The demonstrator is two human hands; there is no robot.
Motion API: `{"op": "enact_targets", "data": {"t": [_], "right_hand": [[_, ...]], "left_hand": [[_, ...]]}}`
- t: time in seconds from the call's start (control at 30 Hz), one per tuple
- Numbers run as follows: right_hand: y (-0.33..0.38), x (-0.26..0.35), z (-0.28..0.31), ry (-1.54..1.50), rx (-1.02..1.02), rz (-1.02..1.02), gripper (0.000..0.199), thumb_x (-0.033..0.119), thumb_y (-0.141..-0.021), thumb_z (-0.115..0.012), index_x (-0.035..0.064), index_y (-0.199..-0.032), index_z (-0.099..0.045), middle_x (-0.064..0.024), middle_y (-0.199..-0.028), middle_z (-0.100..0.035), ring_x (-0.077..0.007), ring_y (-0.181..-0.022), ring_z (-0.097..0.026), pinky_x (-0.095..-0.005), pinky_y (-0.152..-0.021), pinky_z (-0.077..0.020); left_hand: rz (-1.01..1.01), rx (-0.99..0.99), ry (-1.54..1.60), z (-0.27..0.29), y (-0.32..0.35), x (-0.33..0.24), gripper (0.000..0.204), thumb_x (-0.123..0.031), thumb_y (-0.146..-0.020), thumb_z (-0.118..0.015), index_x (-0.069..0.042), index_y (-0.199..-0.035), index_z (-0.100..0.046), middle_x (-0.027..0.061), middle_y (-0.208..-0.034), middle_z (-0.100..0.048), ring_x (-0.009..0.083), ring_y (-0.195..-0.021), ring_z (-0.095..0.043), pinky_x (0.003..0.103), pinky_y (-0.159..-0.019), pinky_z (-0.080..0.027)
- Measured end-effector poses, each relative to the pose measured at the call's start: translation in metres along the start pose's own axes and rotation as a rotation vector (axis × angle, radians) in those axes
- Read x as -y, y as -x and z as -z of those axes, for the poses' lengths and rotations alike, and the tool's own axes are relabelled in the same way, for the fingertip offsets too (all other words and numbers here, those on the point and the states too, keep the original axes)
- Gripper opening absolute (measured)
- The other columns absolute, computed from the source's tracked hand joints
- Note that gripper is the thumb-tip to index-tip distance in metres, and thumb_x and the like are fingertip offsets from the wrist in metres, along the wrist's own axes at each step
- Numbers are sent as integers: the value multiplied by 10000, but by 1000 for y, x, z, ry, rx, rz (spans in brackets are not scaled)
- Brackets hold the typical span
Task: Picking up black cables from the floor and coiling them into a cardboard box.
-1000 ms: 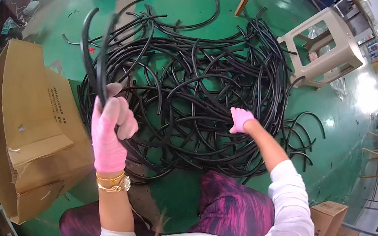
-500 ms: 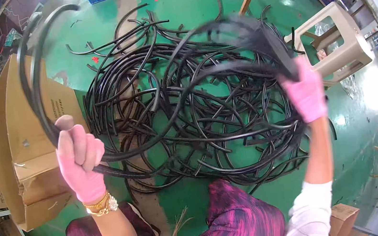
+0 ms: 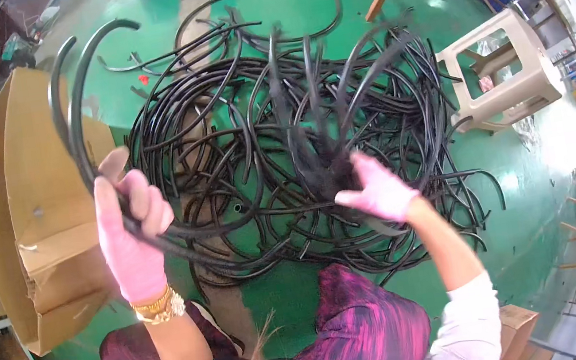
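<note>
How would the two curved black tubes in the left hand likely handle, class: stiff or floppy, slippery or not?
The black tubes seem springy rather than limp: above the left hand, their ends arch unsupported. Their glossy sheen suggests they may be somewhat slippery, though texture can't be confirmed by sight.

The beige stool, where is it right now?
In the head view, the beige stool is at the upper right, on the green floor, beside the right edge of the black tube pile.

The left hand (image 3: pixel 134 227), at centre left, is upright with fingers curled in a grip; the right hand (image 3: pixel 382 192), right of centre, has its thumb spread wide.
</note>
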State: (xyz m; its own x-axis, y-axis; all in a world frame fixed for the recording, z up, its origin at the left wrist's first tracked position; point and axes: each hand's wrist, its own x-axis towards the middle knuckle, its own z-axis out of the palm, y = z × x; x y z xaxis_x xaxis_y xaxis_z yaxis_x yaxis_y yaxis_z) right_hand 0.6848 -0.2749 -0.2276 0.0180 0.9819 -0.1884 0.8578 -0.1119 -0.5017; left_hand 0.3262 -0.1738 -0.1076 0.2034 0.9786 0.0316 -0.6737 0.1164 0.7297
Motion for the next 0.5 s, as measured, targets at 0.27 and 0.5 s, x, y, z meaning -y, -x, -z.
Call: {"op": "enact_targets", "data": {"t": [0.27, 0.5], "right_hand": [[18, -31, -80, 262, 467, -169, 720, 497, -746, -758, 5, -1229, -550, -198, -1220, -603, -368, -1135, -583, -429, -968, -474], [-9, -10, -144, 14, -52, -165, 968, 540, -732, -739, -45, -1405, -363, -265, -1185, -588, -405, -1096, -571, -434, -973, -464]], "left_hand": [[120, -192, -304, 28, 0, 12, 548, -464, -1012, -473, -111, -1428, -423, -27, -704, -443, 46, -462, -308, 223, -462, -262], [271, -124, -276, 22, 7, 32, 357, -179, -940, -581, 22, -1227, -512, -31, -650, -430, 56, -473, -326, 232, -457, -277]]}}
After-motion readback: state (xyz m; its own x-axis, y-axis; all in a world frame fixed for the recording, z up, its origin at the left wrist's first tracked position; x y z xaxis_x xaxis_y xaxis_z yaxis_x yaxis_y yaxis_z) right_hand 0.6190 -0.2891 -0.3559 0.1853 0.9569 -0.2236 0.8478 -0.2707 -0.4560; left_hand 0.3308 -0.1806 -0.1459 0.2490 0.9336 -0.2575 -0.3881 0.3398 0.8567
